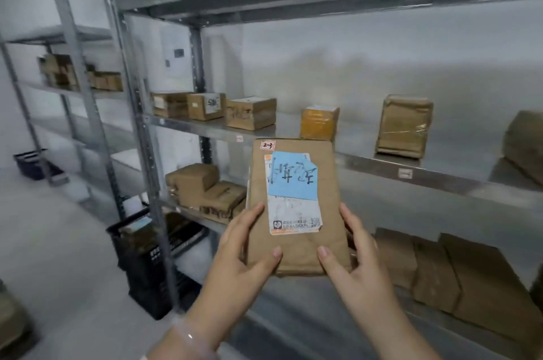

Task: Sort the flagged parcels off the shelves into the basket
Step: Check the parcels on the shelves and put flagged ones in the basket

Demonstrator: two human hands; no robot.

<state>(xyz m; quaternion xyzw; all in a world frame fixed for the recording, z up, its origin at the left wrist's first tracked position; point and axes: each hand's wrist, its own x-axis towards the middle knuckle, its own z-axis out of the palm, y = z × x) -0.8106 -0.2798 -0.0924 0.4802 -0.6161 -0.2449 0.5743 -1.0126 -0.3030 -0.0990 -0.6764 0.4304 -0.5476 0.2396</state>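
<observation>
At the centre of the frame a flat brown parcel is held upright in both hands: the left hand grips its lower left edge, the right hand its lower right edge, thumbs on the front. A blue note with handwriting lies over a white shipping label, and a small pink sticker sits at the top left corner. Behind stand grey metal shelves bearing brown boxes. At lower left a black basket rests on the floor beside the shelf post, with brown parcels inside it

The brown parcel bears a small sticker reading "2-3"; handwriting on its blue note is unreadable.
</observation>
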